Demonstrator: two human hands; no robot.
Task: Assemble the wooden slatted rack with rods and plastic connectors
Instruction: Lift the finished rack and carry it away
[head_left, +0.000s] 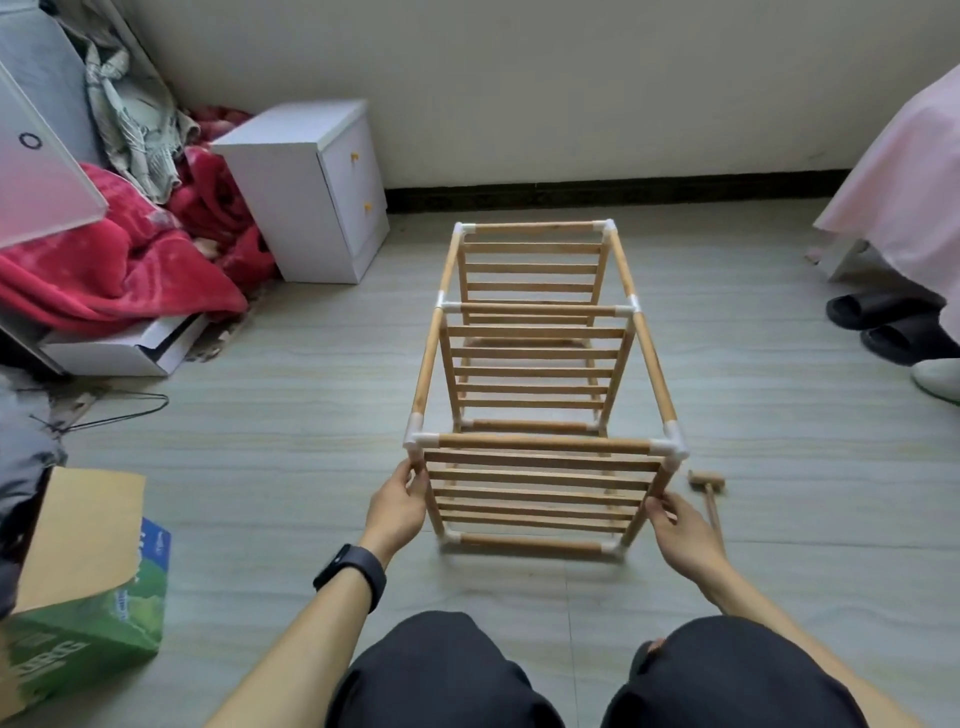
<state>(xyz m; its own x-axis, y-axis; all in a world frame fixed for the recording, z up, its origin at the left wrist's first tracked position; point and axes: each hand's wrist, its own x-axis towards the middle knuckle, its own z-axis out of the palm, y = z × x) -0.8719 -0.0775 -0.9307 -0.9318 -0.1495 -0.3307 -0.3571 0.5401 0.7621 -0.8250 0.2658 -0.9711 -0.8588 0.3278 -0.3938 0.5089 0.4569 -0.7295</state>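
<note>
The wooden slatted rack (540, 364) lies on its side on the floor, running away from me, with three slatted shelves standing on edge and white plastic connectors (675, 451) at the rod joints. My left hand (399, 506) grips the near left rod just below the top corner connector. My right hand (678, 532) holds the near right rod lower down, fingers curled round it. A small wooden mallet (707, 491) lies on the floor just right of the rack, beside my right hand.
A white bedside cabinet (311, 192) stands at the back left, beside a red blanket pile (119, 265). A green cardboard box (88, 608) sits at my near left, a wire hanger (119, 410) further back. Dark slippers (893, 322) and a pink cloth (914, 182) lie at the right.
</note>
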